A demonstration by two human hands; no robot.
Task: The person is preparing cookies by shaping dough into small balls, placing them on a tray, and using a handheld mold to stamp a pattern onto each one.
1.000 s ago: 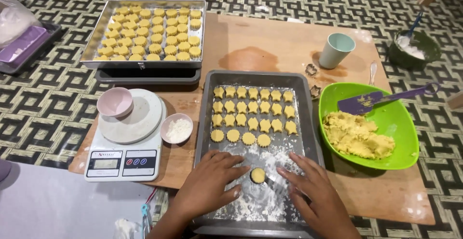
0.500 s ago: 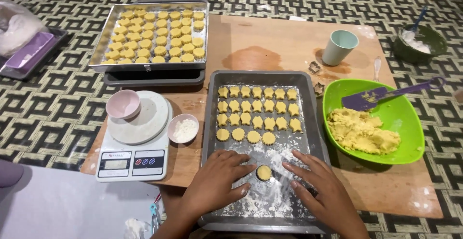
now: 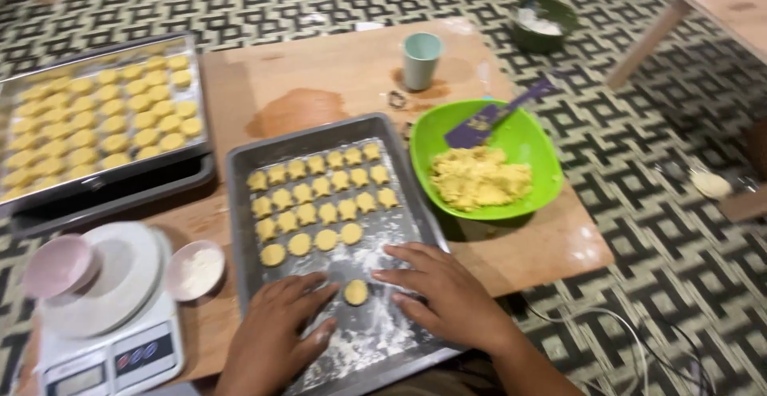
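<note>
Both hands lay flat on the floured, dark grey metal baking tray [image 3: 240,174] at the lower centre of the frame. The left hand [image 3: 276,334] rested palm down with its fingers spread, gripping nothing; the right hand [image 3: 447,294] did the same, fingers loosely apart and pointing toward the left. Between the two sets of fingertips sat a single small round yellow dough disc [image 3: 355,291] on the white flour — just beside both hands, though whether either finger touched it could not be told.

Above it on the same tray stood rows of cut yellow dough shapes [image 3: 321,191], star-like ones in the upper rows and round ones in the lowest row. To the right of the tray, a bright green plastic bowl [image 3: 523,136] held a heap of crumbly yellow dough [image 3: 478,178] with a purple spatula [image 3: 489,116] leaning on its rim. A pale teal cup [image 3: 421,59] stood on the wooden board [image 3: 319,68] above the tray.

At the upper left, a second metal tray [image 3: 96,120] was filled with round yellow dough pieces. In the lower left stood a white digital kitchen scale [image 3: 112,316] with a small pink bowl [image 3: 57,264] on its edge — and a small white dish of flour [image 3: 194,269] just beside it. A dark green bowl [image 3: 543,24] sat on the patterned floor at the top.
</note>
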